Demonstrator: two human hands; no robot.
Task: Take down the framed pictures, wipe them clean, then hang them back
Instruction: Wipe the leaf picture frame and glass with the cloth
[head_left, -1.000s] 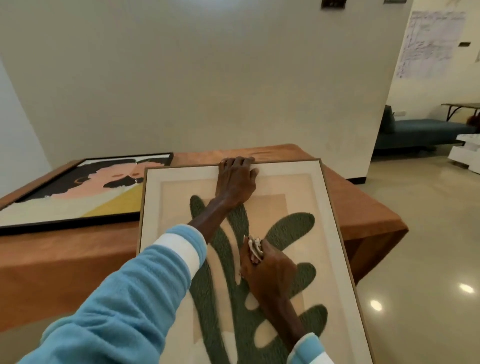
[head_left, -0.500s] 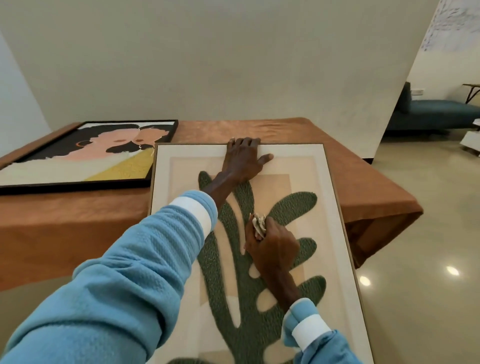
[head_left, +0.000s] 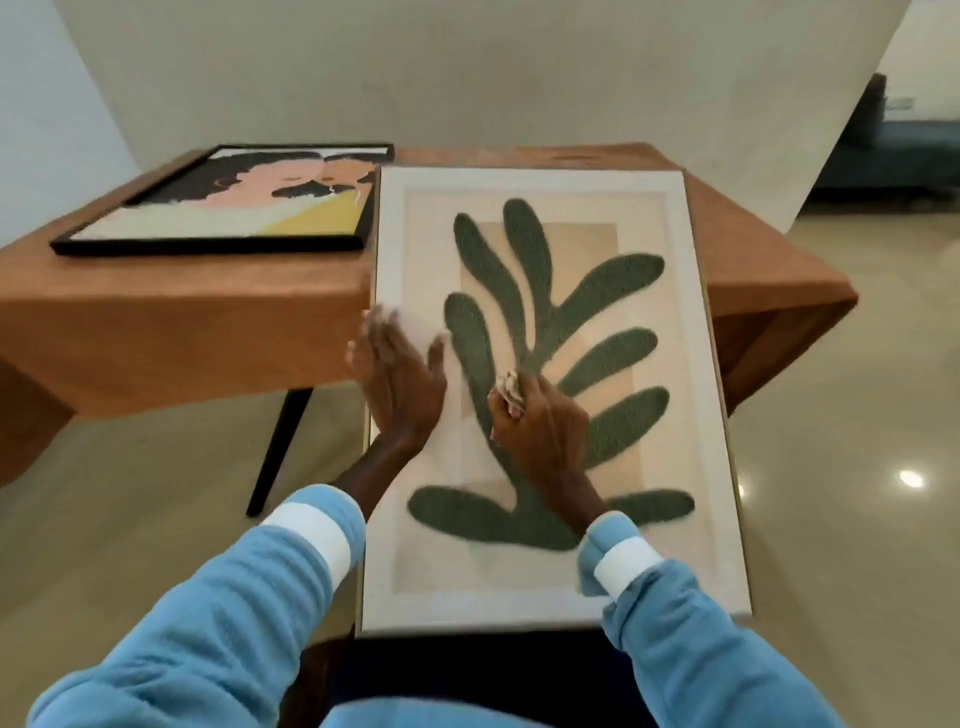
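A large framed picture of a green leaf (head_left: 670, 374) on beige leans from my lap onto the table's front edge. My left hand (head_left: 400, 379) lies flat, fingers spread, on the picture's left border and holds nothing. My right hand (head_left: 535, 426) is closed around a small crumpled cloth (head_left: 510, 391) pressed against the glass near the leaf's stem. A second picture in a black frame (head_left: 228, 208), showing pink, black and yellow shapes, lies flat on the table at the back left.
The table wears a rust-orange cloth (head_left: 171, 322) and stands on dark slanted legs (head_left: 278, 447). A plain pale wall rises behind it. Glossy floor (head_left: 841, 467) spreads to the right, with a dark blue sofa (head_left: 893, 156) at the far right.
My left hand slid from the picture's top edge down to its left border. My right hand with the cloth stayed near the stem. The view tilted downward, showing the whole leaf picture.
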